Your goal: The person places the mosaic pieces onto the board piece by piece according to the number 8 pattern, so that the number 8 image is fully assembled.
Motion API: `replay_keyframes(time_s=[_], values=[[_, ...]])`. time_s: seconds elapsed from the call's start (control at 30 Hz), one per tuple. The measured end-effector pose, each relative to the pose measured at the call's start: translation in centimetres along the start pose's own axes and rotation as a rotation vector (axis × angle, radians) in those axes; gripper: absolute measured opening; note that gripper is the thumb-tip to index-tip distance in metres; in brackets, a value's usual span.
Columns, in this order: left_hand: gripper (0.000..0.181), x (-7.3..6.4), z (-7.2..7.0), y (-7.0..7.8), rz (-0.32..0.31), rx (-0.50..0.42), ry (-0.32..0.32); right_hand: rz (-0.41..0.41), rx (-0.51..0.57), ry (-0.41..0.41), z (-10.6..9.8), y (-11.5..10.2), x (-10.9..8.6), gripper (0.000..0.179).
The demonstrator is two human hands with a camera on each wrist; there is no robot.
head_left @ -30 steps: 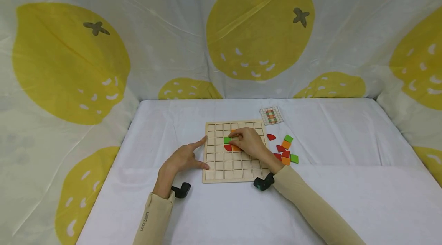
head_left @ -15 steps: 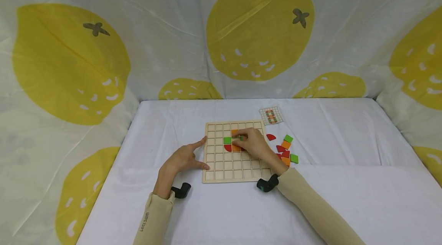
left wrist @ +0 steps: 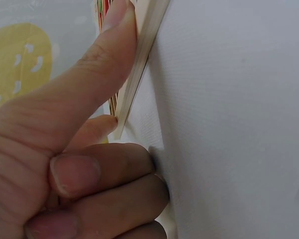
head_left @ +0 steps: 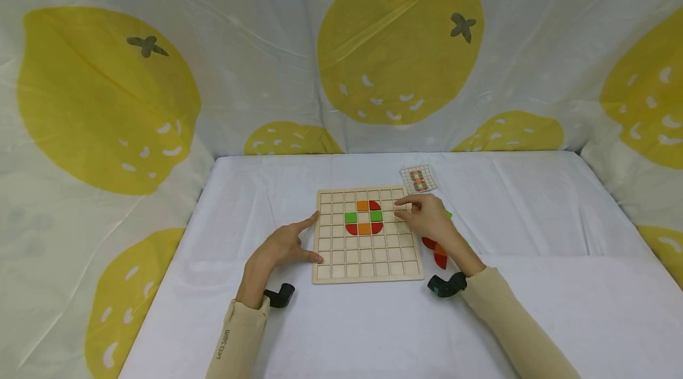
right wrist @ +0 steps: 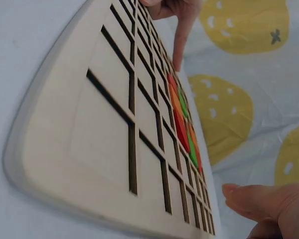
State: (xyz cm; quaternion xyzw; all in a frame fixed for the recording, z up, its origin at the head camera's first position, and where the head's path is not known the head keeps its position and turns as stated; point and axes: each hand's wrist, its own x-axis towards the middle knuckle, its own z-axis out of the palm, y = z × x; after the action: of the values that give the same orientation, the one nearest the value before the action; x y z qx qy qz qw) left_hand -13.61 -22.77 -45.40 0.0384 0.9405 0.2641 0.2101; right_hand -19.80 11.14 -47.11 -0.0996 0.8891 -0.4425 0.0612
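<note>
A square wooden grid board (head_left: 347, 257) lies on the table. Orange squares (head_left: 363, 206), green squares (head_left: 350, 217) and red quarter-circles (head_left: 376, 228) sit in cells around a bare cell in its upper middle. My left hand (head_left: 283, 245) touches the board's left edge with an extended thumb (left wrist: 97, 64) and index finger; the other fingers are folded in beside it, close over the cloth. Over the board's right edge is my right hand (head_left: 427, 216), thumb and index fingertips apart with nothing between them. Its thumb side (right wrist: 264, 204) shows beyond the grid in the right wrist view.
Beyond the board's top right corner lies a small pattern card (head_left: 418, 179) showing a coloured grid design. Loose red pieces (head_left: 440, 257) and a green piece (head_left: 450, 214) lie right of the board, partly hidden by my right hand and forearm. A lemon-print cloth (head_left: 400, 41) hangs behind.
My right hand has moved right from the board's middle to its right edge, uncovering the coloured pieces in the grid and covering some loose ones. The left hand has stayed put.
</note>
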Motion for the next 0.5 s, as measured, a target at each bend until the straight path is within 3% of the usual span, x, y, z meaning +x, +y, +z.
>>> replay_keyframes(time_s=[0.27, 0.5], values=[[0.111, -0.2, 0.1, 0.1, -0.007, -0.013, 0.004, 0.041, -0.024, 0.043, -2.4, 2.4, -0.8, 0.028], [0.111, -0.3, 0.1, 0.1, 0.000, -0.034, 0.005, 0.106, -0.039, 0.036, -3.2, 3.4, -1.0, 0.031]])
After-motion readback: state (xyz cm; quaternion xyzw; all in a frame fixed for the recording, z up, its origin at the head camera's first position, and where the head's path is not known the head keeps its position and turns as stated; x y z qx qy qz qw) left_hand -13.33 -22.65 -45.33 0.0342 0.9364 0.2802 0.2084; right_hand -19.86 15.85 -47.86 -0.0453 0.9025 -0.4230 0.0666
